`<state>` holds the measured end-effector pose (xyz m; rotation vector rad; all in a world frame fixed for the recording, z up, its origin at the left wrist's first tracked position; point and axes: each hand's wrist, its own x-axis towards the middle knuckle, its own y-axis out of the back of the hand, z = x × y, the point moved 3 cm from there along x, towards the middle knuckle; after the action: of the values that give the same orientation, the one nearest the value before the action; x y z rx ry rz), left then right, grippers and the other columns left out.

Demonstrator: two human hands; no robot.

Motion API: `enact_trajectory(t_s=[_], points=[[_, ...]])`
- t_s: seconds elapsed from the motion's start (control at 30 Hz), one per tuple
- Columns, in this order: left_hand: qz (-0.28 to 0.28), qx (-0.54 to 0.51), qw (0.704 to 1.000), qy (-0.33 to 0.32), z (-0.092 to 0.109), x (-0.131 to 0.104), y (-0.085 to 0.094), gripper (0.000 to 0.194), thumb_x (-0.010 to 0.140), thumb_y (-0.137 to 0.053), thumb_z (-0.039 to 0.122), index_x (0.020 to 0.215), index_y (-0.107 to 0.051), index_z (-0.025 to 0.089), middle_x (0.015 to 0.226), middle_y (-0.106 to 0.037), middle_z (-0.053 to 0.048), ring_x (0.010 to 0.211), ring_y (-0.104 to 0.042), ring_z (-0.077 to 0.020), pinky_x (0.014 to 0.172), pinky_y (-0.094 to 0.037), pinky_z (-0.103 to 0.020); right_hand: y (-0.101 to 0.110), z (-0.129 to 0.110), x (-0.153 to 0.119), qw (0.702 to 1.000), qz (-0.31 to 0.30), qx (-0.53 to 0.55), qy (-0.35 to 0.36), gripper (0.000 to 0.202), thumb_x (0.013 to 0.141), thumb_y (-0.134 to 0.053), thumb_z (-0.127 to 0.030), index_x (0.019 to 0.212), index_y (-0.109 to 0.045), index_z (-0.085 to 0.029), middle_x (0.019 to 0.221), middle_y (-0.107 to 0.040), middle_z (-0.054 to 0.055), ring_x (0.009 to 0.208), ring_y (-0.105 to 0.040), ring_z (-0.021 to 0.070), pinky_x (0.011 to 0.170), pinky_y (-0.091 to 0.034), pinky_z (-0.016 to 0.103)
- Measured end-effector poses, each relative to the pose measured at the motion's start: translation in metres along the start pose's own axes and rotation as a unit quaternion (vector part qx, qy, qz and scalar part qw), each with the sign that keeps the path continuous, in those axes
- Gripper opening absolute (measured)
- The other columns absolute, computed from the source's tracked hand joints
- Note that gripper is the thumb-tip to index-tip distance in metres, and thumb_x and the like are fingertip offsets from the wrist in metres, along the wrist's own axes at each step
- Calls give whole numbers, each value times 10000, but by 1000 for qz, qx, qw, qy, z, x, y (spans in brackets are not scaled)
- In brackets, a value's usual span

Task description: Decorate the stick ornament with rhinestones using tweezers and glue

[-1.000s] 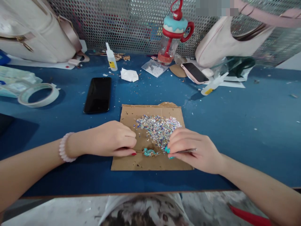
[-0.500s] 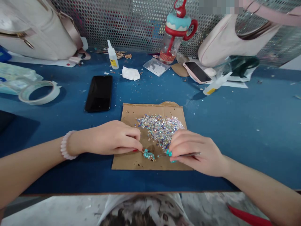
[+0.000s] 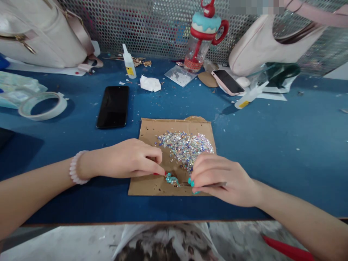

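Over the left edge of a cardboard sheet [image 3: 148, 127], my left hand [image 3: 136, 158] pinches one end of a small ornament [image 3: 172, 179] studded with turquoise stones. Gold-coloured metal shows at the ornament's lower end. My right hand [image 3: 224, 177] is closed on thin metal tweezers [image 3: 185, 184], held almost level. Their tips reach the right end of the ornament and seem to touch it. Behind my fingers a heap of small multicoloured rhinestones [image 3: 186, 145] is spread on the cardboard, partly covered by my right hand.
A black phone [image 3: 113, 107] and a tape roll [image 3: 43, 106] lie at the left. Glue bottles [image 3: 129, 65] stand or lean farther back, near a small plastic bag [image 3: 179, 76]. Along the mesh wall are a tumbler [image 3: 201, 40], a pink phone [image 3: 227, 82] and pale bags [image 3: 258, 50].
My right hand has moved slightly left and down, bringing the tweezer tips from a gap beside the ornament up to its right end. My left hand keeps its pinch.
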<state>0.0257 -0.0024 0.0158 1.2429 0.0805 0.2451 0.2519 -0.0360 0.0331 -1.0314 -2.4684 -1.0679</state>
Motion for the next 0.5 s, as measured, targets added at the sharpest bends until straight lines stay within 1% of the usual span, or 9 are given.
enact_trajectory(t_s=[0.1, 0.27, 0.5], points=[[-1, -2, 1000, 2, -1, -1, 0, 254, 972, -448, 204, 1161, -599, 282, 913, -616, -13, 652, -529, -93, 562, -334, -248, 0, 0, 0, 1000, -3, 0, 2, 99, 923, -583, -180, 846, -633, -143, 750, -681, 50, 737, -601, 131, 709, -502, 312], [-13, -5, 1000, 6, -1, -1, -1, 273, 986, -417, 215, 1188, -584, 290, 935, -618, -17, 672, -529, -98, 577, -332, -253, 0, 0, 0, 1000, -7, -2, 2, 101, 926, -578, -181, 850, -633, -145, 752, -680, 48, 738, -594, 130, 707, -499, 310], [-8, -8, 1000, 4, -1, -2, -1, 276, 978, -424, 198, 1182, -585, 289, 930, -614, -13, 665, -527, -98, 573, -325, -251, 0, -1, -1, 1000, -7, -6, 1, 95, 924, -585, -188, 849, -629, -151, 756, -679, 43, 739, -593, 127, 705, -498, 309]])
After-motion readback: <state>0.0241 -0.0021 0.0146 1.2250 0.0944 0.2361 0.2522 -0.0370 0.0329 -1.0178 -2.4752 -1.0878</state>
